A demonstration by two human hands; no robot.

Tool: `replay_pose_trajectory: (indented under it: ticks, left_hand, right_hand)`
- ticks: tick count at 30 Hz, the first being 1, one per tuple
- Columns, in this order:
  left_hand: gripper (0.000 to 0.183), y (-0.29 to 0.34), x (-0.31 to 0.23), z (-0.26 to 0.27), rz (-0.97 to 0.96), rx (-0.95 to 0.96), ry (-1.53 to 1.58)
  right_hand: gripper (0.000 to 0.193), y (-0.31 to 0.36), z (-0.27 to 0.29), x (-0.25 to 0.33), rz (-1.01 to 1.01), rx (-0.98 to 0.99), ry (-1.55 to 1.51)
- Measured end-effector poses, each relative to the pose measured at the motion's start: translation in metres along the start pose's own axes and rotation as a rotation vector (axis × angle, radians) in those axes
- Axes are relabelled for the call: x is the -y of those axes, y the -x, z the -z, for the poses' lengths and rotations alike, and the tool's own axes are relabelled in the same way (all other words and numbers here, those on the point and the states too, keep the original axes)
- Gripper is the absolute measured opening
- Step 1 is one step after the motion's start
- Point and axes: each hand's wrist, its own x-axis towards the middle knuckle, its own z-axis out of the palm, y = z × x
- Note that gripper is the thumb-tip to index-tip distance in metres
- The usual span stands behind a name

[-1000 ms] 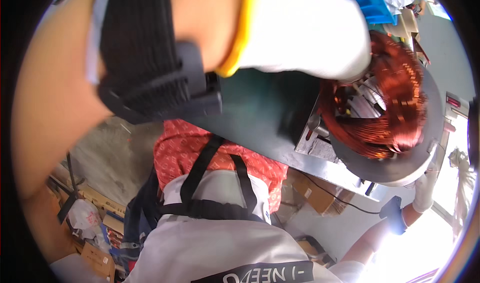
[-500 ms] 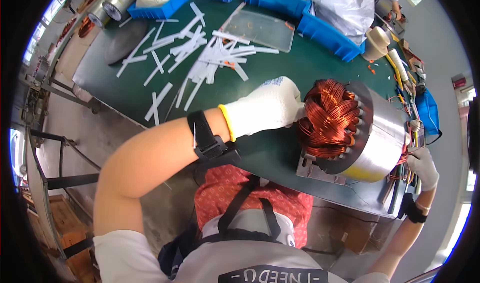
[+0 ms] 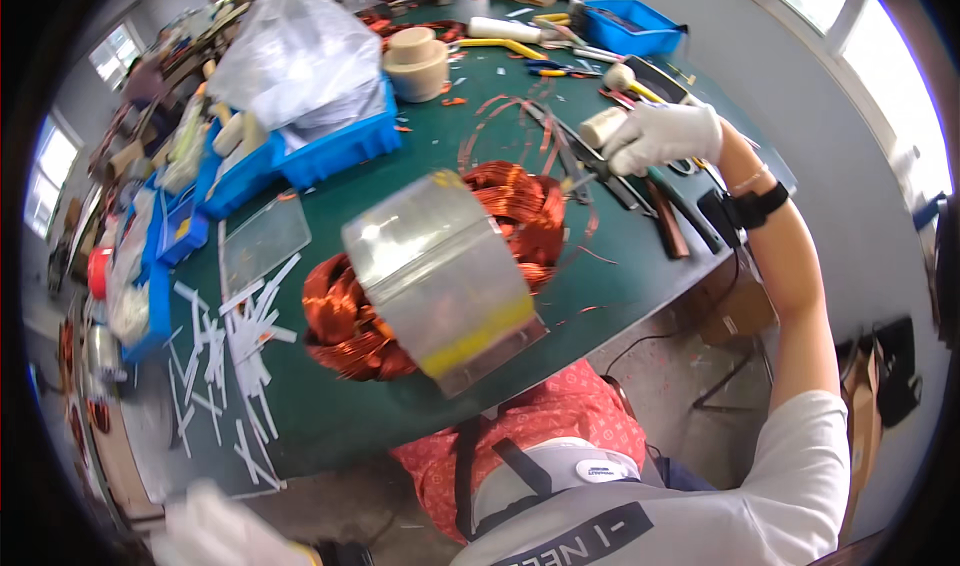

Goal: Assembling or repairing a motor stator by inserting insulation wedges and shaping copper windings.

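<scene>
Left head fisheye: looks down over green table; wearer's shirt close, lower edge.

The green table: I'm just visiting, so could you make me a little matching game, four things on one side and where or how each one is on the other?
Things:
1. Coils
2. Left hand
3. White strips
4. Right hand

Places and states:
A. Scattered on the left part of the table
B. By the tools, to the right of the metal cylinder
C. Copper-coloured, bulging from both ends of the metal cylinder
D. Blurred, at the lower left of the picture

Right pairs: 1-C, 2-D, 3-A, 4-B
</scene>
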Motion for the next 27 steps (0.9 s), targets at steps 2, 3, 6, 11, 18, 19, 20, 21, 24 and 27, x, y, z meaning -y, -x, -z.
replay_pose_trajectory:
  ticks: [2, 3, 6, 11, 18, 19, 20, 21, 24, 27]
  left_hand:
    - [0.024, -0.005, -0.018, -0.029, 0.146, 0.274, 0.083]
    - [0.031, -0.006, -0.026, -0.041, 0.214, 0.409, 0.123]
    - [0.048, -0.016, -0.026, -0.046, 0.332, 0.684, 0.221]
    - [0.019, 0.027, -0.030, -0.064, 0.160, 0.497, 0.022]
    - [0.034, 0.015, 0.008, -0.101, -0.226, 0.305, 0.172]
    - [0.034, 0.012, 0.005, -0.096, -0.230, 0.308, 0.165]
    - [0.038, 0.009, 0.000, -0.084, -0.147, 0.400, 0.153]
    - [0.043, 0.007, -0.003, -0.077, -0.064, 0.487, 0.144]
    - [0.051, 0.022, 0.011, -0.069, -0.223, 0.383, 0.255]
    - [0.044, 0.031, 0.016, -0.043, -0.191, 0.221, 0.479]
  right_hand:
    - [0.030, 0.004, 0.010, 0.016, -0.077, 0.013, 0.074]
    - [0.032, 0.015, 0.015, 0.014, -0.013, -0.095, 0.133]
    - [0.038, 0.029, 0.019, -0.025, -0.179, -0.092, 0.018]
    - [0.036, 0.041, -0.026, -0.036, -0.003, -0.192, -0.040]
    - [0.054, 0.093, -0.083, -0.052, -0.159, -0.362, -0.458]
    - [0.062, 0.096, -0.092, -0.059, -0.138, -0.384, -0.514]
    - [0.055, 0.094, -0.102, -0.065, -0.146, -0.412, -0.651]
    - [0.049, 0.091, -0.108, -0.062, -0.156, -0.441, -0.782]
    - [0.049, 0.077, -0.116, -0.040, -0.168, -0.437, -0.807]
    - [0.049, 0.088, -0.118, -0.048, -0.151, -0.337, -0.925]
